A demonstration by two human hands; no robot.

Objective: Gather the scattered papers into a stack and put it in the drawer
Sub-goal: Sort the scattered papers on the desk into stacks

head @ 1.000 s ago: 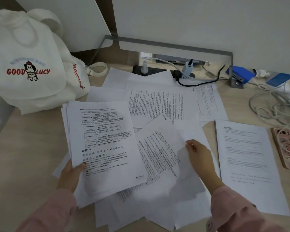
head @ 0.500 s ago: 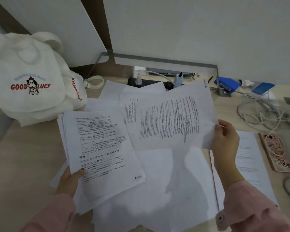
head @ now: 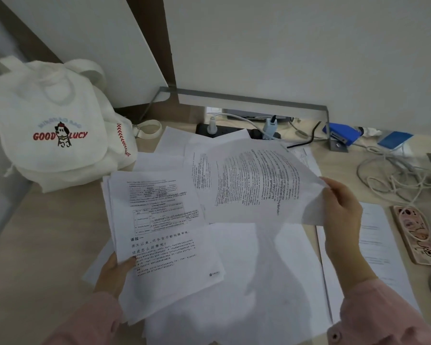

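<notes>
Papers (head: pixel 234 265) mostly loose on table (head: pixel 35 245); no drawer in view. Left hand (head: pixel 115 272) pinches gathered stack (head: pixel 159 232) at lower left corner, thumb on top. Right hand (head: pixel 341 207) pinches single sheet (head: pixel 259 185) by right edge, lifted, sagging. Recommended: lower sheet flat onto stack, align corners, avoid creasing. Separate sheet (head: pixel 378 245) by phone (head: pixel 416 235) not yet collected.

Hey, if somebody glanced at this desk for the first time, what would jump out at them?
The spread of printed papers covering the desk's middle, with the left hand gripping a stack and the right hand lifting one sheet. Next, the white bag with red lettering, back left.
</notes>
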